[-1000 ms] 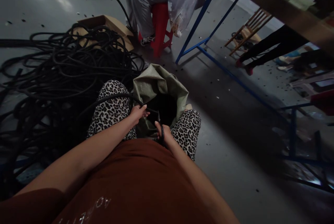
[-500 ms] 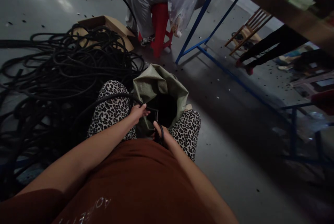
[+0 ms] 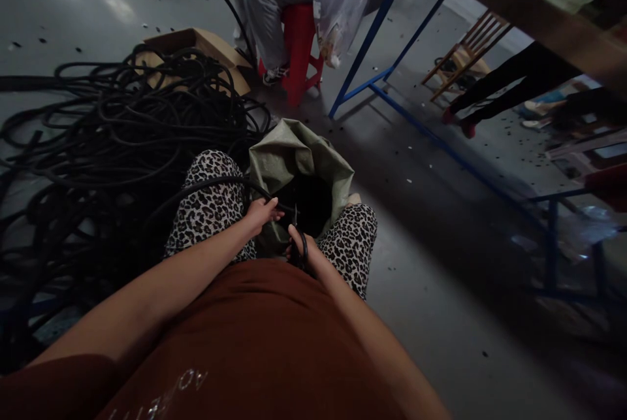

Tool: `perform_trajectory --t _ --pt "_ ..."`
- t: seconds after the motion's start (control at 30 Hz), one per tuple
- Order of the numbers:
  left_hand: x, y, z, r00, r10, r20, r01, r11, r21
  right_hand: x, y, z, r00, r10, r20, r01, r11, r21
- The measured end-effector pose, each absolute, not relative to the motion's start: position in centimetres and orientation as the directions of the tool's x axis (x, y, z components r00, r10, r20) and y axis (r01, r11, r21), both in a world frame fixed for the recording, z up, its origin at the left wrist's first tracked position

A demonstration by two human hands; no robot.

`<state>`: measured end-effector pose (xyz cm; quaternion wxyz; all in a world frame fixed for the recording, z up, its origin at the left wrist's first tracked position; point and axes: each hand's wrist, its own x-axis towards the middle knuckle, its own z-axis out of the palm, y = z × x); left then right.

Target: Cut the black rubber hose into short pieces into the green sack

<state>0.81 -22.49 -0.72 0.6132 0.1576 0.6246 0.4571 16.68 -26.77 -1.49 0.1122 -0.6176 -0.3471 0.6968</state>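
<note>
Over the mouth of an open green sack [image 3: 333, 163], my left hand [image 3: 262, 213] grips a black hose [image 3: 215, 180] near its end. The hose runs back over my left thigh toward the left. My right hand [image 3: 302, 245] is closed on dark-handled scissors [image 3: 305, 251], whose blades point up at the hose end. Whether the blades touch the hose is too dark to tell. The sack stands between my knees, its inside dark. On the left a large tangled pile of black hose [image 3: 122, 126] lies on the floor.
A cardboard box [image 3: 215, 48] lies behind the pile. Beyond it a person in grey trousers sits on a red stool [image 3: 298, 48] beside a clear plastic bag [image 3: 343, 8]. At the right are a blue-legged table [image 3: 377, 28], a wooden chair [image 3: 465, 51] and another person's legs.
My left hand and the hose end have shifted slightly to the right. My right hand with the scissors stays nearly in place.
</note>
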Motion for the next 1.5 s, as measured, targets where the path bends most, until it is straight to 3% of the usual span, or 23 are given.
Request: perform_trajectory --t 0.23,0.87,1.27,1.5 --pt "0.9 -22.6 -0.7 -0.186 0.755 -0.628 -0.367 0.540 0.758 16.5 -26.7 -0.9 -0.170 0.610 -0.774 0.250 -0.733 -0.633" --pt "0.9 -22.6 -2.0 -0.199 0.732 -0.651 -0.351 0.567 0.745 16.9 -26.8 -1.9 -0.135 0.666 -0.734 0.458 -0.615 -0.642" --pt "0.6 -22.2 -2.4 -0.227 0.736 -0.638 -0.322 0.561 0.763 16.7 -26.7 -1.3 -0.060 0.656 -0.752 0.424 -0.666 -0.614" --pt "0.1 -21.9 -2.0 -0.254 0.750 -0.610 -0.339 0.522 0.783 16.8 -26.9 -1.6 -0.160 0.600 -0.784 0.329 -0.716 -0.615"
